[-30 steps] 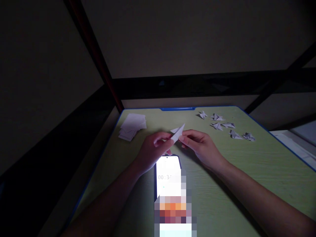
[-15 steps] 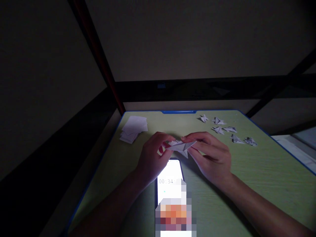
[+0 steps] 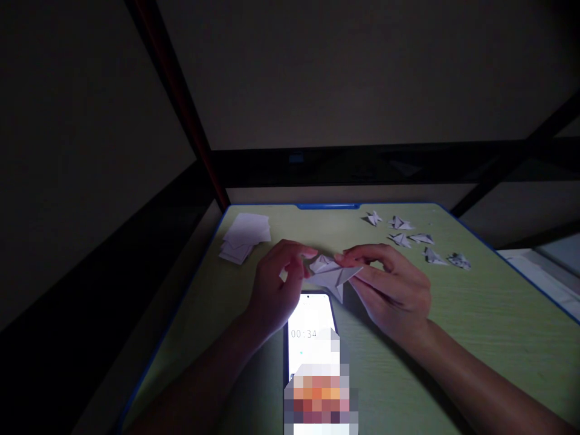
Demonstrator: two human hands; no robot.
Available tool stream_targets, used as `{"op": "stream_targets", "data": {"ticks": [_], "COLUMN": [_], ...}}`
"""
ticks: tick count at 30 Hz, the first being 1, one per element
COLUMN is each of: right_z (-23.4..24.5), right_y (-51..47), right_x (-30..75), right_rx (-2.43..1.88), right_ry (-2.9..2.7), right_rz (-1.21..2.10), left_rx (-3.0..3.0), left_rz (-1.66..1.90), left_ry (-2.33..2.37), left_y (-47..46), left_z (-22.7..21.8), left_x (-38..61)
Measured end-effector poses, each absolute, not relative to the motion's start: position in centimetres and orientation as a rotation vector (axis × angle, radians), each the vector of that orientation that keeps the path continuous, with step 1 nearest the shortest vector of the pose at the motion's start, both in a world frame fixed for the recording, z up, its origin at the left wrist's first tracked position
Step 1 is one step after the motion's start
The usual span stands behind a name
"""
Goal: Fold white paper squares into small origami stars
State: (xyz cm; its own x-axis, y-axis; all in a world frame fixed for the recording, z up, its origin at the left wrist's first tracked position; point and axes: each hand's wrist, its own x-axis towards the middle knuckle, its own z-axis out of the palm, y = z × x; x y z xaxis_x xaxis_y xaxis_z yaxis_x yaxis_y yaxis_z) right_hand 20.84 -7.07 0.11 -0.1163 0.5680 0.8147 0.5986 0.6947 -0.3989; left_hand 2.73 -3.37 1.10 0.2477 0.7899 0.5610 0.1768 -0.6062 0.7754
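A small white folded paper piece (image 3: 330,273) is held just above the green table (image 3: 475,314), between both hands. My left hand (image 3: 277,289) pinches its left end with thumb and fingertips. My right hand (image 3: 393,289) grips its right side, fingers curled over the top edge. A pointed flap hangs down toward a lit phone (image 3: 315,338) that lies on the table under my hands and shows a timer.
A loose stack of white paper squares (image 3: 244,237) lies at the table's far left. Several finished folded paper figures (image 3: 414,238) are scattered at the far right. The table has a blue rim (image 3: 326,206); dark metal frame bars rise behind it.
The paper piece went from pointing up to lying sideways between my hands, and it has spread wider. My right hand closed further over its right side.
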Motion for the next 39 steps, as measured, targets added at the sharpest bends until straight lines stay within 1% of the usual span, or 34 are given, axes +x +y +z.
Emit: {"op": "stream_targets", "data": {"ticks": [2, 7, 11, 13, 16, 19, 21, 23, 26, 28, 30, 32, 36, 39], "right_z": [0.2, 0.1, -0.2, -0.3, -0.3, -0.5, -0.5, -0.4, -0.3, -0.3, -0.4, -0.7, -1.5, -2.1], "right_y": [-7.1, -7.0, -6.7, -6.3, -5.7, -5.3, -5.1, -5.1, -5.0, -4.8, -4.5, -4.2, -3.7, -3.8], "right_x": [21.0, 21.7, 21.7, 21.3, 20.8, 20.5, 20.5, 20.6, 20.8, 21.1, 21.5, 21.8, 22.2, 22.1], "right_rx": [-0.937, -0.95, -0.936, -0.97, -1.136, -1.279, -1.297, -1.29, -1.282, -1.325, -1.424, -1.511, -1.546, -1.555], "right_ry": [-1.797, -1.858, -1.877, -1.849, -1.7, -1.537, -1.496, -1.501, -1.544, -1.559, -1.522, -1.466, -1.49, -1.579], "right_rz": [-0.082, -0.211, -0.155, 0.017, 0.459, 0.888, 1.058, 1.137, 1.172, 1.139, 1.055, 0.968, 0.896, 0.834], "left_rx": [1.748, 1.419, 1.342, 1.414, 1.522, 1.617, 1.632, 1.625, 1.673, 1.769, 2.011, 2.216, 2.197, 2.245], "left_rz": [1.307, 1.002, 0.947, 0.99, 1.016, 0.937, 0.889, 0.841, 0.752, 0.707, 0.683, 0.73, 0.827, 0.702], "left_ry": [0.892, 0.825, 0.808, 0.855, 0.913, 0.969, 1.021, 1.072, 1.138, 1.203, 1.331, 1.495, 1.657, 1.678], "left_y": [-3.3, -2.6, -2.3, -2.4, -2.4, -2.4, -2.3, -2.2, -1.9, -1.5, -1.0, -0.6, -0.3, -0.1], "left_z": [1.4, 1.1, 1.0, 1.2, 1.5, 1.6, 1.5, 1.3, 0.6, 0.0, -0.2, 0.0, 1.0, 0.9], "left_x": [2.7, 2.6, 2.6, 2.6, 2.4, 2.4, 2.6, 2.8, 3.0, 2.7, 2.2, 1.4, 0.2, -0.1]}}
